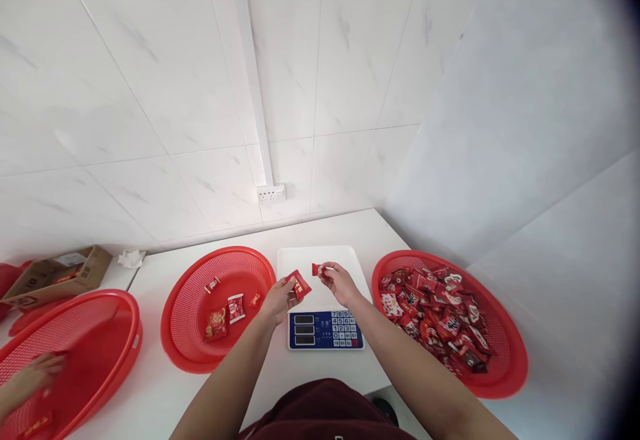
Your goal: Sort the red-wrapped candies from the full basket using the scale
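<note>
My left hand [279, 300] pinches a red candy packet [299, 284] above the white platform of an electronic scale [345, 259]. My right hand [340, 282] pinches a smaller red candy [317, 269] just beside it, also over the scale platform. The scale's blue keypad panel [325, 330] faces me. To the left is a red mesh basket [193, 347] holding several packets. To the right is a red basket [510, 367] heaped with several red and dark candy packets.
Another person's hand [33, 377] reaches into a third red basket [100, 360] at the far left. A cardboard box [55, 273] and a crumpled tissue [131, 258] sit at the back left. A wall socket [271, 193] is above the white table.
</note>
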Tool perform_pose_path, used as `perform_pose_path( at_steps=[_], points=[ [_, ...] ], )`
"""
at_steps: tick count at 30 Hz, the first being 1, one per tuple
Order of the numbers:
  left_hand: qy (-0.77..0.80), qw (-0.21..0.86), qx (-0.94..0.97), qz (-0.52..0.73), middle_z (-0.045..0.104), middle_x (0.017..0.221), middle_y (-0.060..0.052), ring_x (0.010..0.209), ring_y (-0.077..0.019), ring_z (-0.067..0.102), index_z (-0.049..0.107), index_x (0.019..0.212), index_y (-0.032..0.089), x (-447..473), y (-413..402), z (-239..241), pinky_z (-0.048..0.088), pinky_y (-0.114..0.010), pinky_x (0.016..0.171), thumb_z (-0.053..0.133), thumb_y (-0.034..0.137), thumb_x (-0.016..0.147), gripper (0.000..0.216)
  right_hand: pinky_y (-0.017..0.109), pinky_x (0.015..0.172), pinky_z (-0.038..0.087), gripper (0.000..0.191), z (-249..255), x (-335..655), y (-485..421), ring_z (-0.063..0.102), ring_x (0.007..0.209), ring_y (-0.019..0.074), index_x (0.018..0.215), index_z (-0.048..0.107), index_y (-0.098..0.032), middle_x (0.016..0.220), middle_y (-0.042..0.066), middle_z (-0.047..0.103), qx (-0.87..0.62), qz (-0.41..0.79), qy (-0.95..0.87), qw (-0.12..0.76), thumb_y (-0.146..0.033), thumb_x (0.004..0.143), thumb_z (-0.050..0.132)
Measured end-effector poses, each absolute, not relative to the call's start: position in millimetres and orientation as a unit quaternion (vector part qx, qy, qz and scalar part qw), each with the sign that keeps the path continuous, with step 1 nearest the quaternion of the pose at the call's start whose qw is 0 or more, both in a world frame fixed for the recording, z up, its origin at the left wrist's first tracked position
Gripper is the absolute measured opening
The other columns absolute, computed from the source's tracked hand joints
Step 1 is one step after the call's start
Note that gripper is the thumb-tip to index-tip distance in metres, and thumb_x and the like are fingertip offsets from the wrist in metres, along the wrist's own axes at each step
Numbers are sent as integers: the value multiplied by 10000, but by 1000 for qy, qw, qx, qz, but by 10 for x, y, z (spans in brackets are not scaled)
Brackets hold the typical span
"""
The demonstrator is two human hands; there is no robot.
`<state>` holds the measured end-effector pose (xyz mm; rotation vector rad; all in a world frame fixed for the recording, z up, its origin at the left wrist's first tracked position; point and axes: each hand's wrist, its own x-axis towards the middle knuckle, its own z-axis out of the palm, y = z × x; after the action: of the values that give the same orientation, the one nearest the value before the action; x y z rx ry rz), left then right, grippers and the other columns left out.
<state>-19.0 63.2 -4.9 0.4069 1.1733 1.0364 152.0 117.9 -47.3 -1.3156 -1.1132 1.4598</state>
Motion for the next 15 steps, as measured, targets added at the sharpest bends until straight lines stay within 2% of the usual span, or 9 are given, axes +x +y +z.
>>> perform_pose_path(
  at_steps=[2, 5, 10, 15],
  points=[
    [516, 688, 218, 461, 645, 788, -38, 644, -99, 585, 597, 906, 150, -126, 675, 19, 479, -236, 643, 647, 308, 777, 210, 268, 659, 513, 175, -343, 1527, 1154, 636, 721, 142, 825, 581, -233, 772, 1, 658, -448, 696, -277, 487, -147, 675, 605],
    [508, 679, 261, 462, 650, 860, -48, 703, -119, 594, 606, 954, 168, -18, 758, 131, 488, -269, 674, 664, 384, 747, 305, 218, 619, 508, 249, -160, 1536, 1082, 634, 683, 111, 847, 589, -236, 749, -20, 658, -359, 770, -156, 503, -133, 636, 674],
    [479, 684, 297, 462, 642, 977, -57, 827, -150, 611, 588, 1016, 209, 115, 858, 250, 511, -336, 760, 635, 501, 732, 410, 208, 650, 485, 316, -6, 1529, 992, 621, 705, 96, 876, 588, -250, 802, -43, 658, -344, 755, -217, 514, -234, 622, 776],
    [481, 666, 340, 459, 660, 920, -56, 802, -144, 616, 606, 983, 183, 151, 875, 274, 499, -317, 771, 758, 384, 634, 431, 233, 640, 452, 332, 54, 1523, 958, 594, 695, 117, 844, 628, -211, 777, -10, 656, -392, 702, -305, 510, -397, 612, 776]
  ],
)
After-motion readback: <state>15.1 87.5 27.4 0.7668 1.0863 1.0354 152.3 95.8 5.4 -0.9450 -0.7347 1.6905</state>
